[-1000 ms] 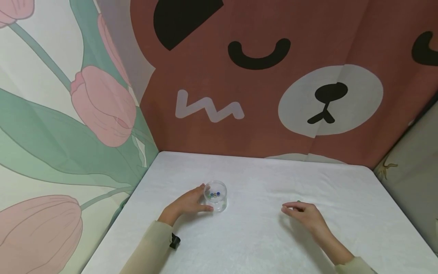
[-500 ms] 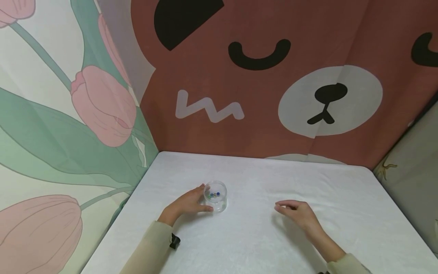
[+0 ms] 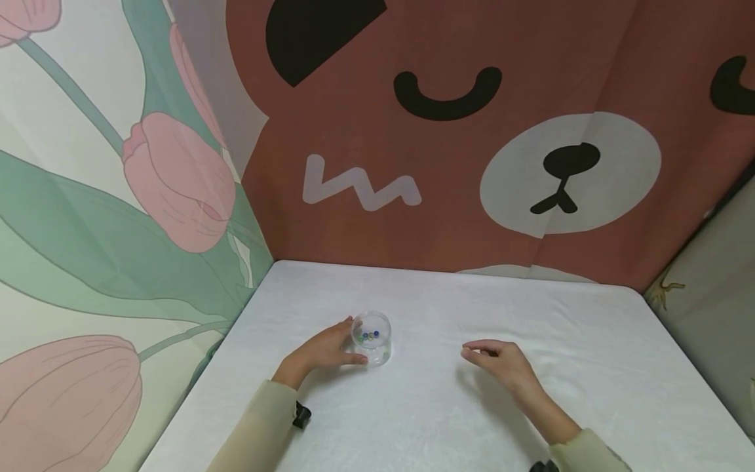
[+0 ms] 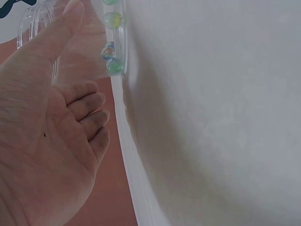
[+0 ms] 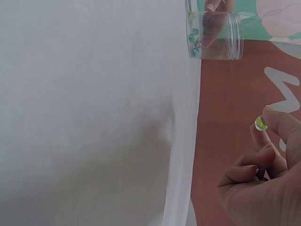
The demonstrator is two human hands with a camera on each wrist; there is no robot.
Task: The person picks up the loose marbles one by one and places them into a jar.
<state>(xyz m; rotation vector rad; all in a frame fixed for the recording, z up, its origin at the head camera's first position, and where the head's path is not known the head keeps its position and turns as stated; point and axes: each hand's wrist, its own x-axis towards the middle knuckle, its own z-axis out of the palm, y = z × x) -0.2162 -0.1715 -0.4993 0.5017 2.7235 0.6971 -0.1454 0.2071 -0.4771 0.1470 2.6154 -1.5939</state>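
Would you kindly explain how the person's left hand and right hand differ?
The left hand holds the clear jar; the right hand pinches a marble. The left hand's grip is wide; the right hand's is narrow. Both hands emerge from pale sleeves.

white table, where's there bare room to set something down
Bare on the white table: near middle, between left sleeve and right sleeve; the gap between the clear jar and the right hand; the strip behind the jar, up to the bear backdrop. Crowded: where the left hand grips the jar.
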